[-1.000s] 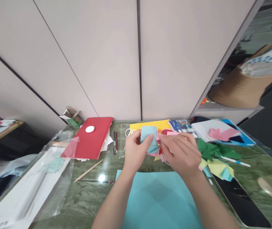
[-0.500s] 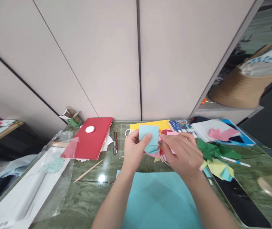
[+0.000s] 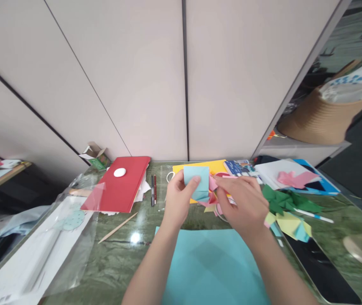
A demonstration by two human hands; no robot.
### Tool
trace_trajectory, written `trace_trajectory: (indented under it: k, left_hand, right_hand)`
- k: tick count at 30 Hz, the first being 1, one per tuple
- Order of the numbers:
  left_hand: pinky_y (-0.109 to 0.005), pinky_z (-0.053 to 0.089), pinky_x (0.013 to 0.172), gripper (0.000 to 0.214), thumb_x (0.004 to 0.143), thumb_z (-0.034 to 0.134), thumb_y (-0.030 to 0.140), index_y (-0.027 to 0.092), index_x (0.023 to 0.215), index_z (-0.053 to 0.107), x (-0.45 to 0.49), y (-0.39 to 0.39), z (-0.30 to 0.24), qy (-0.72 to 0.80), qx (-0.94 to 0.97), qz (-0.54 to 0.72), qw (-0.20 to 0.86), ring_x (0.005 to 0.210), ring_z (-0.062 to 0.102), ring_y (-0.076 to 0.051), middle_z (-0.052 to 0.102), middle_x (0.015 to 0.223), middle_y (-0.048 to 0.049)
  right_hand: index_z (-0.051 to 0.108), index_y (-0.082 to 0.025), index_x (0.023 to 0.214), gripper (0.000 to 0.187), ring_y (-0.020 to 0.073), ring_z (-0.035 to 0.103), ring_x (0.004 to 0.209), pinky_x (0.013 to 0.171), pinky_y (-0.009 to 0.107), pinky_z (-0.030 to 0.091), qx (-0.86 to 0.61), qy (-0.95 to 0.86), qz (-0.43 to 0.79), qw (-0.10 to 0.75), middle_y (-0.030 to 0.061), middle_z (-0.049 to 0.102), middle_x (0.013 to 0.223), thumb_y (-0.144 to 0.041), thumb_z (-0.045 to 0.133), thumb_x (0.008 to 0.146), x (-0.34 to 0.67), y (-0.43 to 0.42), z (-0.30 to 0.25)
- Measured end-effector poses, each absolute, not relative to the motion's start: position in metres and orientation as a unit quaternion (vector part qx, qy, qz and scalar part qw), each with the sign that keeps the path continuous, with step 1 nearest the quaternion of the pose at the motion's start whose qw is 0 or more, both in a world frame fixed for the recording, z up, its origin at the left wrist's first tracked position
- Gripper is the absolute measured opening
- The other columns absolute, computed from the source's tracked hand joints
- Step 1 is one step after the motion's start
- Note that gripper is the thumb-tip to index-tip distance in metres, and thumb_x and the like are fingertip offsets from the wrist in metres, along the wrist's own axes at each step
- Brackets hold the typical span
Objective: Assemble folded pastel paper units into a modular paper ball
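My left hand (image 3: 178, 197) is closed on a folded light blue paper (image 3: 197, 176), thumb pressed flat over its front and fingers behind. A small piece of pink paper (image 3: 212, 183) shows at the blue paper's right edge. My right hand (image 3: 246, 199) is closed, its thumb and index fingertips pinching at this pink piece. Whether the pink piece is joined to the blue paper I cannot tell. Both hands are raised above the far edge of a large turquoise sheet (image 3: 212, 267). More pink and red paper scraps (image 3: 211, 199) lie behind and below the hands, partly hidden.
At the left are a red folder (image 3: 120, 190) with a white round object (image 3: 119, 172), a pointed wooden stick (image 3: 117, 228) and two pens (image 3: 153, 190). To the right lie green paper leaves (image 3: 285, 199), yellow paper pieces (image 3: 287, 222) and a black phone-like slab (image 3: 320, 264). Panels (image 3: 136, 84) stand behind.
The folded blue paper has shifted slightly left with my left hand. More of the pink piece now shows between it and my right fingertips.
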State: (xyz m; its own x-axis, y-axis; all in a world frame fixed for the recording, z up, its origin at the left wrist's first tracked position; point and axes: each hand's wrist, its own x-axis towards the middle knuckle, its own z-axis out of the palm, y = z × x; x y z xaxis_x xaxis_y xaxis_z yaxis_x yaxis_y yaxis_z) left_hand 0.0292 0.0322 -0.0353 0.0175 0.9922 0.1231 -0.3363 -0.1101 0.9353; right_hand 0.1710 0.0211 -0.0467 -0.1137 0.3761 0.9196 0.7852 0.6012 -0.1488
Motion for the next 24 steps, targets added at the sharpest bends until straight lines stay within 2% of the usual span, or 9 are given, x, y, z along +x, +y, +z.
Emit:
trace_trajectory:
  k: [9,12,16,21,24]
  left_hand:
    - [-0.025,0.045,0.067,0.017,0.076,0.063,0.029,0.017,0.087,0.064,0.030,0.034,-0.038,0.402,0.480,0.611,0.485,0.073,0.056,-0.014,0.061,0.076,-0.0023]
    - [-0.025,0.045,0.066,0.017,0.077,0.062,0.030,0.016,0.087,0.063,0.031,0.032,-0.035,0.413,0.498,0.608,0.460,0.073,0.056,-0.015,0.061,0.076,-0.0025]
    - [-0.024,0.044,0.067,0.017,0.078,0.060,0.031,0.016,0.086,0.062,0.031,0.029,-0.031,0.433,0.530,0.588,0.431,0.072,0.055,-0.014,0.062,0.080,-0.0031]
    - [-0.025,0.042,0.068,0.017,0.079,0.058,0.030,0.016,0.085,0.062,0.030,0.026,-0.029,0.457,0.558,0.569,0.395,0.076,0.055,-0.016,0.062,0.082,-0.0041]
    - [-0.024,0.040,0.064,0.015,0.079,0.057,0.031,0.016,0.081,0.061,0.026,0.028,-0.029,0.474,0.581,0.538,0.386,0.070,0.051,-0.014,0.059,0.075,-0.0021]
  right_hand:
    - [0.060,-0.020,0.087,0.016,0.0183,0.064,0.075,0.076,0.036,0.043,-0.411,-0.733,-0.053,0.540,0.0023,0.070,0.078,-0.011,0.060,0.074,0.168,0.015,-0.033]
    - [0.061,-0.021,0.079,0.006,0.0171,0.064,0.070,0.075,0.035,0.043,-0.437,-0.714,-0.034,0.546,0.0004,0.069,0.073,-0.015,0.061,0.076,0.167,0.014,-0.031]
    - [0.061,-0.023,0.074,0.004,0.0170,0.064,0.073,0.069,0.030,0.047,-0.504,-0.689,0.024,0.520,-0.0012,0.070,0.077,-0.019,0.061,0.076,0.169,0.013,-0.031]
    - [0.062,-0.025,0.089,0.011,0.0154,0.065,0.080,0.070,0.027,0.050,-0.515,-0.693,0.106,0.494,-0.0018,0.071,0.090,-0.021,0.059,0.079,0.175,0.012,-0.029]
    - [0.062,-0.026,0.096,0.015,0.0150,0.065,0.085,0.072,0.026,0.050,-0.477,-0.743,0.122,0.454,-0.0015,0.070,0.095,-0.022,0.056,0.083,0.181,0.013,-0.026]
